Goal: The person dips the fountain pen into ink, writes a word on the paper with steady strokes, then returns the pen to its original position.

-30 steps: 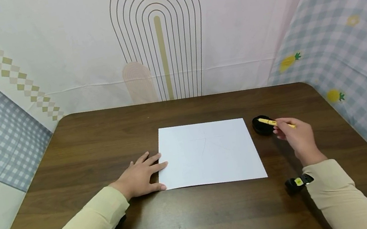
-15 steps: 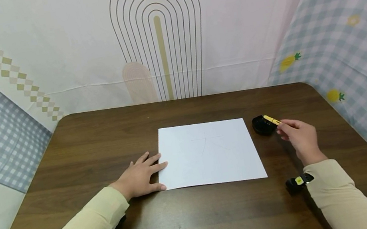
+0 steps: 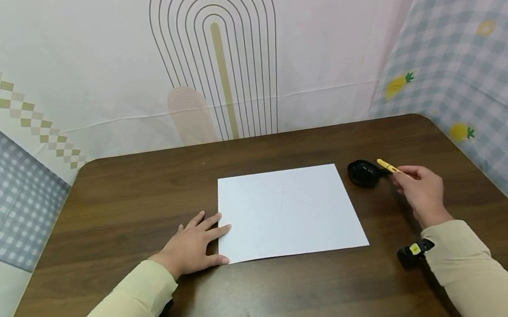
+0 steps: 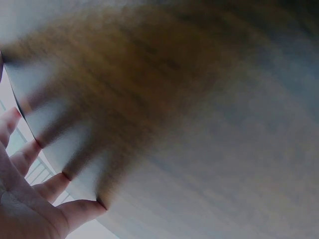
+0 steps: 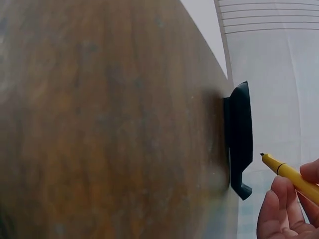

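A white sheet of paper (image 3: 289, 220) with a few faint thin lines lies on the brown table. My left hand (image 3: 193, 245) rests with fingers spread across the sheet's left edge and the wood beside it. At the right, my right hand (image 3: 422, 191) pinches a yellow pen (image 3: 388, 165) between thumb and fingers, its dark tip (image 5: 262, 155) pointing away from the hand. Just left of the pen sits a glossy black rounded object (image 3: 363, 173) with a short narrow end; the right wrist view shows it from the side, apart from the pen.
The wood-grain table (image 3: 278, 306) has rounded far corners. Behind it hangs a white cloth (image 3: 323, 29) with arch lines, and blue checked cloth (image 3: 492, 102) borders the right side. A black wrist camera (image 3: 409, 256) sits below my right sleeve.
My right hand has moved slightly right, drawing the yellow pen from over the black object to its right side. The left hand stays on the paper's edge.
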Tool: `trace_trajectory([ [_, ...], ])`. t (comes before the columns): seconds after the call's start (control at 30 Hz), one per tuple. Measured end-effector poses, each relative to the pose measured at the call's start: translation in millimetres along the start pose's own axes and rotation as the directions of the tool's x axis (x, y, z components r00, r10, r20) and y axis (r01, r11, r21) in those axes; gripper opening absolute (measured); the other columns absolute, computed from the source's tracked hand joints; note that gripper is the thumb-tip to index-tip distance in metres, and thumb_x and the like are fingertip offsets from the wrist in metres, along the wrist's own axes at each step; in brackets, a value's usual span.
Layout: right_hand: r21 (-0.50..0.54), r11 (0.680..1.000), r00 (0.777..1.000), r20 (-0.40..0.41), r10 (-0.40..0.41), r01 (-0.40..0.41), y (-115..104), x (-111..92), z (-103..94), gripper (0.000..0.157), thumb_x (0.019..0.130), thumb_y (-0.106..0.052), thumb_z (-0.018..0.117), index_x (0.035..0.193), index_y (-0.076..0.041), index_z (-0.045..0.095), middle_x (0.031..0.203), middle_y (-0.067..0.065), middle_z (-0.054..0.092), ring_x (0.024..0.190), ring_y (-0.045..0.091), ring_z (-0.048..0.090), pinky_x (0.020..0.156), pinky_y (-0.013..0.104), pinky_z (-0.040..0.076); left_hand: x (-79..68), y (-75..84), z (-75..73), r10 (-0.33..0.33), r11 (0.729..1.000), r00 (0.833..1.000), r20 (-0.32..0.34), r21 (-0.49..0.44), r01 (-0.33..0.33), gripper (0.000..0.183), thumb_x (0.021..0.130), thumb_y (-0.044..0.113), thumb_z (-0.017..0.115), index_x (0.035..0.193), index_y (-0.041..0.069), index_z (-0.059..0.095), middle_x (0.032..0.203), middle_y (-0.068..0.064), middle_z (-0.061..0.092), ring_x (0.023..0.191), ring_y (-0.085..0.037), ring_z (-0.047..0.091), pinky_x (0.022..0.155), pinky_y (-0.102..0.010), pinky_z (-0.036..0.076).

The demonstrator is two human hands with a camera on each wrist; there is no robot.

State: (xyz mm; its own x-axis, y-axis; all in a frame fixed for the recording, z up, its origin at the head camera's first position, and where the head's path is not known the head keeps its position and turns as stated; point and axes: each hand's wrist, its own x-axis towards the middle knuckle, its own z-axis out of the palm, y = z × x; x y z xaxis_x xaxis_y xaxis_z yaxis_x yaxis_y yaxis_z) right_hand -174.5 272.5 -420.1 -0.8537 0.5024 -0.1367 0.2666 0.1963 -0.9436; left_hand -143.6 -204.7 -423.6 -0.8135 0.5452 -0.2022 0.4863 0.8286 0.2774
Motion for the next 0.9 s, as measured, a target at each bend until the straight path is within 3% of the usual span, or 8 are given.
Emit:
trace_trajectory([
  [0.3, -0.023, 1.0, 0.999, -0.052, -0.004, 0.003, 5.5, 7.9, 2.9, 0.018, 0.093, -0.014, 0.061, 0.109, -0.007, 0.062, 0.072, -0.016, 0.056, 0.069, 0.001, 0.057, 0.059, 0.017, 0.049, 0.4, -0.3, 0.2, 0.003, 1.0, 1.0, -0.005, 0.003, -0.003, 0.072, 0.085, 0.056, 0.065, 0.146, 0.025, 0.045, 0.157, -0.007, 0.029, 0.144, -0.043, 0.018, 0.099, -0.074, 0.026],
  [0.7, 0.03, 0.995, 0.993, -0.065, 0.096, -0.094, 3.8, 9.7, 9.2, 0.018, 0.094, -0.013, 0.061, 0.111, -0.008, 0.061, 0.088, -0.008, 0.055, 0.074, 0.003, 0.056, 0.059, 0.016, 0.049, 0.7, -0.8, 0.5, -0.006, 1.0, 1.0, 0.0, 0.002, 0.006, 0.072, 0.084, 0.055, 0.066, 0.146, 0.026, 0.045, 0.158, -0.005, 0.028, 0.144, -0.042, 0.017, 0.1, -0.073, 0.025],
  [0.9, 0.033, 0.995, 0.992, -0.082, 0.097, -0.094, 4.5, 9.6, 12.7, 0.023, 0.094, -0.011, 0.059, 0.115, -0.003, 0.06, 0.091, -0.003, 0.056, 0.07, 0.003, 0.055, 0.057, 0.016, 0.048, 0.4, -0.6, 1.3, -0.004, 1.0, 1.0, -0.001, 0.003, 0.004, 0.072, 0.084, 0.055, 0.067, 0.146, 0.026, 0.045, 0.157, -0.006, 0.028, 0.144, -0.042, 0.017, 0.1, -0.073, 0.025],
])
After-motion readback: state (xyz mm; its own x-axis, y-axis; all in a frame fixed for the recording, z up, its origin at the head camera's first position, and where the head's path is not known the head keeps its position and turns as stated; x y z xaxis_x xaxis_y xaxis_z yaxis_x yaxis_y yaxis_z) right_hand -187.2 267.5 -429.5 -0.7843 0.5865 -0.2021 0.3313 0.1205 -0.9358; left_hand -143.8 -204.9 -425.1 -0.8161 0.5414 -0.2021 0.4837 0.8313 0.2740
